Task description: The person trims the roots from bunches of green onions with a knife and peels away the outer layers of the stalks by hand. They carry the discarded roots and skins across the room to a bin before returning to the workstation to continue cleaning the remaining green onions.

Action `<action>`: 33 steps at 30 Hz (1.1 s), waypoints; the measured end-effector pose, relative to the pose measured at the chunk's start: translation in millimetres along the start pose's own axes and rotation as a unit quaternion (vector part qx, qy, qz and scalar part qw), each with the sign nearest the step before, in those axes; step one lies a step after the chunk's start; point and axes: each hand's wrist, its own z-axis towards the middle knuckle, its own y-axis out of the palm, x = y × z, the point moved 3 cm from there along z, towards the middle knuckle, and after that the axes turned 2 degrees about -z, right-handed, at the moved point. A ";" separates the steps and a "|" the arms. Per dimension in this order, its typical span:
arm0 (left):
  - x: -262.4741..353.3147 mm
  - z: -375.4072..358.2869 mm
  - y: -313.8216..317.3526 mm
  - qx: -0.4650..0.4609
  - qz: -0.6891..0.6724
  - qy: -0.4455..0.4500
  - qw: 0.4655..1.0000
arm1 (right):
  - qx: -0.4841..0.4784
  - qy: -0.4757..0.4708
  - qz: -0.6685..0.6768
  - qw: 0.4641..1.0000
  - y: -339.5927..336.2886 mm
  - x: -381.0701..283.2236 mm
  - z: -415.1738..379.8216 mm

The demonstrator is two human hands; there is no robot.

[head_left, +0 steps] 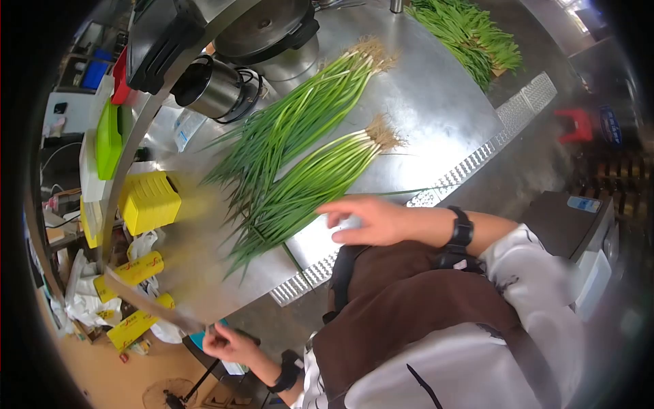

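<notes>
Two bundles of green onions lie on the steel table (429, 109), roots pointing to the far side: a longer bundle (300, 116) and a nearer bundle (310, 180). My right hand (368, 219), with a black wristband, hovers open and slightly blurred over the table's near edge, beside the leafy end of the nearer bundle. My left hand (230, 344) is off the table's end, shut on the handle of a large knife (153, 303). Its blurred blade points away over the floor.
A yellow box (148, 201) stands at the table's left end. A steel pot (214, 85) and a large lidded pot (272, 31) stand behind the onions. More greens (470, 31) lie at the far end. Yellow packets (133, 269) and bags sit on the floor.
</notes>
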 end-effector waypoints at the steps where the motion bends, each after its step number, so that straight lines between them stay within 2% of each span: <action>1: 24.0 -2.8 17.3 -0.021 -0.034 0.024 0.999 | -0.037 -0.040 0.003 0.999 7.1 -1.1 7.7; 2: 51.3 -9.2 42.4 -0.055 -0.106 0.022 0.993 | -0.041 -0.080 0.001 0.996 10.2 -9.2 13.3; 3: 81.8 -18.6 71.3 -0.089 -0.177 0.019 0.980 | -0.039 -0.075 0.029 0.996 9.7 -15.9 16.5; 4: 122.1 -28.3 97.1 -0.107 -0.147 0.060 0.981 | -0.038 -0.069 0.055 0.995 7.8 -23.1 18.6; 5: 148.8 -39.2 124.0 -0.161 -0.224 0.049 0.960 | -0.037 -0.062 0.079 0.994 6.1 -27.2 18.5; 6: 169.2 -50.7 146.8 -0.219 -0.182 0.108 0.953 | 0.034 -0.082 0.133 0.987 2.2 -29.8 14.8; 7: 193.0 -64.0 172.3 -0.250 -0.254 0.144 0.923 | 0.036 -0.018 0.139 0.989 -7.2 -24.5 12.5; 8: 225.4 -72.1 189.3 -0.268 -0.252 0.265 0.891 | 0.039 0.047 0.145 0.988 -20.8 -17.3 9.6; 9: 244.3 -83.6 203.3 -0.294 -0.265 0.249 0.884 | 0.043 0.114 0.151 0.981 -28.5 -10.9 5.0; 10: 251.4 -92.6 215.7 -0.343 -0.266 0.224 0.872 | 0.201 0.041 0.269 0.941 -26.8 9.1 -1.9; 12: 270.3 -95.0 227.1 -0.415 -0.253 0.263 0.833 | 0.249 0.040 0.324 0.912 -48.6 23.3 -23.8; 13: 279.1 -93.0 229.7 -0.465 -0.262 0.277 0.799 | 0.265 0.062 0.272 0.923 -62.1 22.2 -38.1; 14: 280.1 -84.6 233.3 -0.456 -0.265 0.302 0.794 | 0.280 0.083 0.217 0.932 -76.5 18.6 -52.2; 15: 276.2 -70.5 238.2 -0.446 -0.267 0.327 0.789 | 0.299 0.062 0.255 0.917 -88.1 19.5 -63.9; 16: 273.0 -58.4 244.8 -0.437 -0.270 0.354 0.781 | 0.316 0.083 0.226 0.918 -101.4 39.7 -80.2; 17: 267.0 -53.7 260.3 -0.439 -0.250 0.370 0.780 | 0.326 0.099 0.143 0.929 -111.7 45.2 -97.5; 19: 245.3 -56.8 301.3 -0.439 -0.213 0.399 0.776 | 0.382 0.246 -0.058 0.889 -121.9 18.9 -122.8; 22: 227.0 -69.3 348.0 -0.500 -0.195 0.412 0.737 | 0.326 0.270 -0.192 0.885 -104.4 0.7 -141.4; 24: 222.0 -72.4 359.3 -0.539 -0.182 0.383 0.728 | 0.277 0.297 -0.261 0.876 -85.0 -7.8 -141.1; 27: 215.1 -76.7 366.0 -0.564 -0.191 0.359 0.719 | 0.239 0.346 -0.248 0.873 -64.8 -2.5 -133.4; 33: 210.2 -83.2 372.9 -0.559 -0.194 0.365 0.719 | 0.215 0.377 -0.270 0.859 -57.5 -9.5 -114.2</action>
